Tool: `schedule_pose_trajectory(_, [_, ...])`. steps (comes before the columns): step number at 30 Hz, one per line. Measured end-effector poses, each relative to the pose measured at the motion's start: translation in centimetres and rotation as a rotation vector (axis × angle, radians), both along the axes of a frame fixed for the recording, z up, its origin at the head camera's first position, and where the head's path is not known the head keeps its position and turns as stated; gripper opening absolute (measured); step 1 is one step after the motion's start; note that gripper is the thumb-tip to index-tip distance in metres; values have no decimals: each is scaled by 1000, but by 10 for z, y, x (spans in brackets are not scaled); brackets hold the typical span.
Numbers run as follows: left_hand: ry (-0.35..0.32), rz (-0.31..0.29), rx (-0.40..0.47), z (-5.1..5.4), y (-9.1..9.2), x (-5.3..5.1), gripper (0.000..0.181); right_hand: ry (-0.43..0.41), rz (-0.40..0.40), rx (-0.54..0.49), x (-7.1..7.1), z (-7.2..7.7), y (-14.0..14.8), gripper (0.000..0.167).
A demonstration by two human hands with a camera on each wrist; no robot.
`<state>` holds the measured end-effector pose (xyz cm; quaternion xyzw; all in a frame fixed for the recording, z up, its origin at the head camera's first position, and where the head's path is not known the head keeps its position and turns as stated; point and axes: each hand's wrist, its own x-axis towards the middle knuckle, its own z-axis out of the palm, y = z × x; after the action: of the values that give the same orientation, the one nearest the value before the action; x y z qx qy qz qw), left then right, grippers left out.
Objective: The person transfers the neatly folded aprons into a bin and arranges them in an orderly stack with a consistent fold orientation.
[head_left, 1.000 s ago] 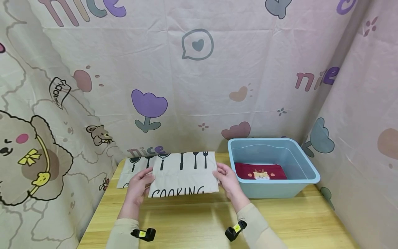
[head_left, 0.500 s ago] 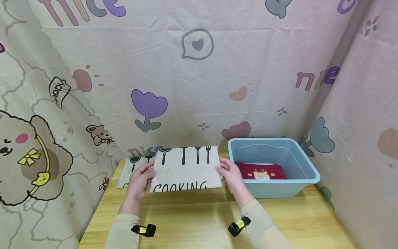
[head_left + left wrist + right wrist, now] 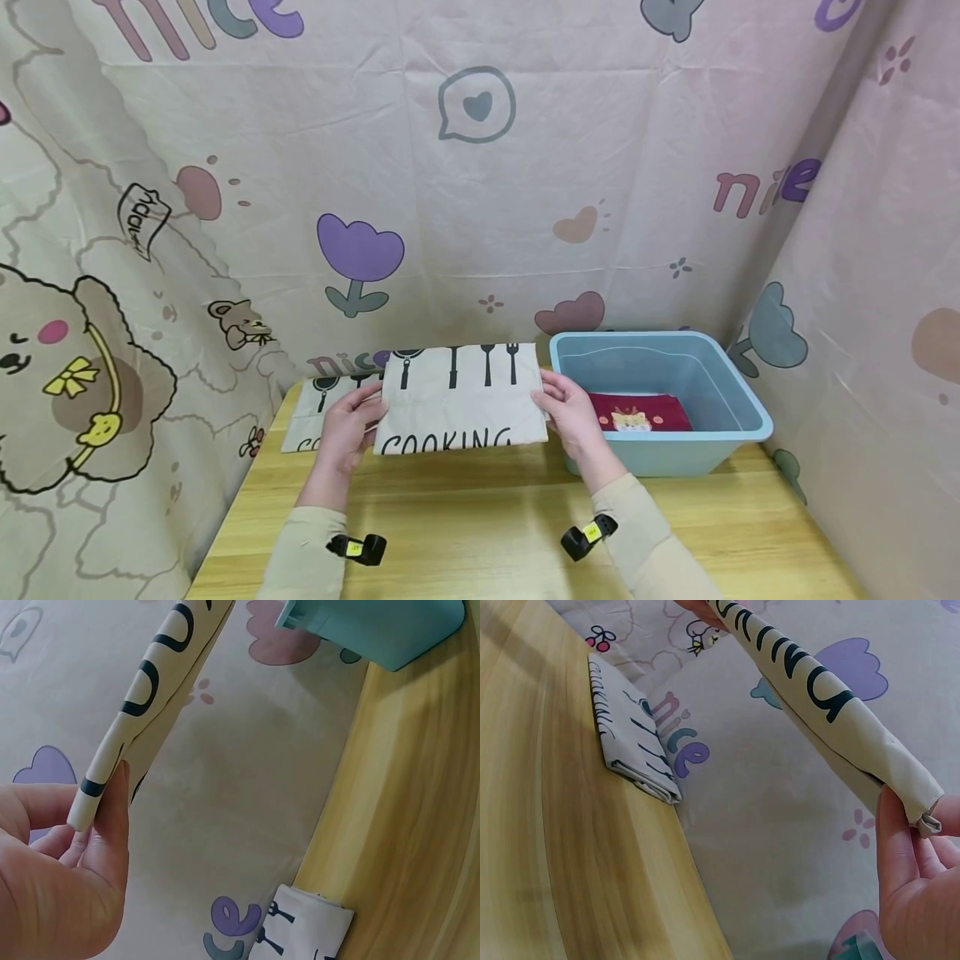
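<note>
A folded cream cloth [image 3: 461, 400] printed with black kitchen utensils and the word COOKING is held up above the table. My left hand [image 3: 351, 427] pinches its left edge, thumb on one face and fingers on the other, as the left wrist view also shows. At the opposite edge my right hand [image 3: 570, 414] grips it the same way. Behind and to the left, a second folded cloth [image 3: 303, 422] with the same print lies on the table, partly hidden by the held one. The right wrist view shows this second cloth [image 3: 630, 731] lying flat in layers.
To the right stands a light blue plastic bin [image 3: 663, 457] with a folded dark red cloth [image 3: 652, 410] bearing a cartoon animal inside. The wooden table [image 3: 465, 533] runs back to a patterned curtain [image 3: 480, 225], which also hangs along both sides.
Both hands have lifted the folded cloth higher and shifted it slightly right, toward the bin. The second cloth, the bin and the red cloth have stayed in place.
</note>
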<state>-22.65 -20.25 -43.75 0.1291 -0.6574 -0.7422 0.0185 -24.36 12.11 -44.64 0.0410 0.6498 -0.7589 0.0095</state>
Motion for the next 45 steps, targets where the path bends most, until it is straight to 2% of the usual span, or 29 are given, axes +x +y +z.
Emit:
schedule_pose_trajectory(6, [8,4,-66,5,9,-2,48,18,15,-18,1,5,9,43])
schedule_pose_trajectory(14, [44,-23,-31,9,24,-6,47,17,21,-9,1,8,27,44])
schedule_pose_trajectory(22, [56,-45,-53,11,44,-11,45,-2,15,27,2,13,47,46])
schedule_pose_trajectory(35, [85,-30,8,10,76,-20,44,-2,-3,75,5,19,77,51])
schedule_pose_trajectory(45, [97,-35,45,13,99,-25,45,11,-16,132,6,22,100,53])
